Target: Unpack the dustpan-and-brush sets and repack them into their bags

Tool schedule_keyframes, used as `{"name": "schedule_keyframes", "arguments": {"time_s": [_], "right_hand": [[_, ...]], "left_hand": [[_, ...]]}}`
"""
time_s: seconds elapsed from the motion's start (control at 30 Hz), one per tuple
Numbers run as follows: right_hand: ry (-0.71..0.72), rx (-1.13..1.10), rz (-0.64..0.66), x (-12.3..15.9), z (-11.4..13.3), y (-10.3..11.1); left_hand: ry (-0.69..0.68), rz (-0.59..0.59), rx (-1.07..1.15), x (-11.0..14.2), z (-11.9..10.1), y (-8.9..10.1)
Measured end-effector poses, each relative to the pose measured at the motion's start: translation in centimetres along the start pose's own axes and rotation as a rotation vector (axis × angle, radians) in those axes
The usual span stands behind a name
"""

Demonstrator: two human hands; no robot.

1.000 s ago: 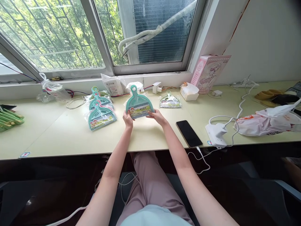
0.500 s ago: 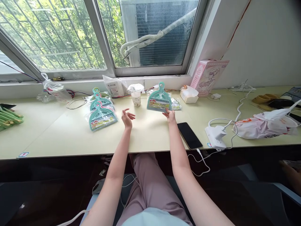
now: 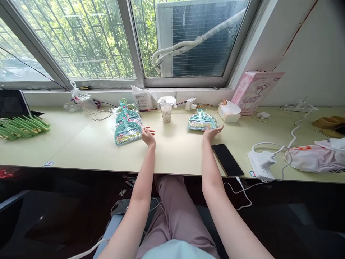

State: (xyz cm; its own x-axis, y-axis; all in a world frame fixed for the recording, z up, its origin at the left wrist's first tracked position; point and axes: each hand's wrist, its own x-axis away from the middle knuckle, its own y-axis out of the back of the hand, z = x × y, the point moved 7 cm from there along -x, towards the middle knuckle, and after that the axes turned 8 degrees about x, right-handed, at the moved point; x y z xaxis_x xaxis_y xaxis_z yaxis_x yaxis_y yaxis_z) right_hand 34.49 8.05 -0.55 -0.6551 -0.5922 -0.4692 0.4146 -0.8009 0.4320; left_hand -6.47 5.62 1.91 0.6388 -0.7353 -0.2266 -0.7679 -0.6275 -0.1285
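My left hand hovers open, fingers apart, just right of a stack of several teal dustpan-and-brush sets in clear bags on the pale desk. My right hand is open, palm up, at the front edge of a second small pile of teal sets, touching or nearly touching it. Neither hand holds anything.
A plastic cup with a bag over it stands between the piles. A black phone on a cable lies right of my right arm, then a white power strip, a white bag, a pink box, a tissue box. Green sticks lie far left.
My right hand carried the teal set rightwards, laid it on the right pile and let go. My left hand released it earlier and moved towards the left stack.
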Motion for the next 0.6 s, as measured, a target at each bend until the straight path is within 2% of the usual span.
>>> {"name": "schedule_keyframes", "arguments": {"time_s": [0.1,0.17,0.23,0.33,0.4,0.43,0.47,0.53,0.6], "right_hand": [[-0.149,0.106,-0.069,0.6,-0.2,0.1],[-0.115,0.165,-0.04,1.0,0.8,-0.1],[-0.006,0.195,-0.032,1.6,2.5,0.0],[0.222,0.212,-0.048,3.0,5.7,0.4],[0.379,0.231,-0.014,4.2,7.7,0.2],[0.449,0.244,0.02,4.8,8.6,-0.1],[0.508,0.256,0.059,5.3,9.3,-0.5],[0.596,0.273,0.137,6.3,10.3,-1.2],[0.643,0.274,0.201,6.8,10.7,-1.8]], "left_hand": [[-0.002,-0.012,-0.041,0.5,-0.4,0.0],[-0.023,-0.056,-0.091,0.7,-0.8,0.6],[-0.081,-0.102,-0.2,0.4,-1.7,1.7],[-0.163,-0.186,-0.443,-1.4,-2.9,4.9],[-0.125,-0.382,-0.612,-3.3,-3.1,8.7],[-0.072,-0.437,-0.681,-4.4,-2.9,10.5],[0.001,-0.436,-0.728,-5.6,-2.4,12.0],[0.11,-0.333,-0.807,-7.7,-1.2,14.2],[0.112,-0.219,-0.89,-9.2,-0.8,15.5]]}}
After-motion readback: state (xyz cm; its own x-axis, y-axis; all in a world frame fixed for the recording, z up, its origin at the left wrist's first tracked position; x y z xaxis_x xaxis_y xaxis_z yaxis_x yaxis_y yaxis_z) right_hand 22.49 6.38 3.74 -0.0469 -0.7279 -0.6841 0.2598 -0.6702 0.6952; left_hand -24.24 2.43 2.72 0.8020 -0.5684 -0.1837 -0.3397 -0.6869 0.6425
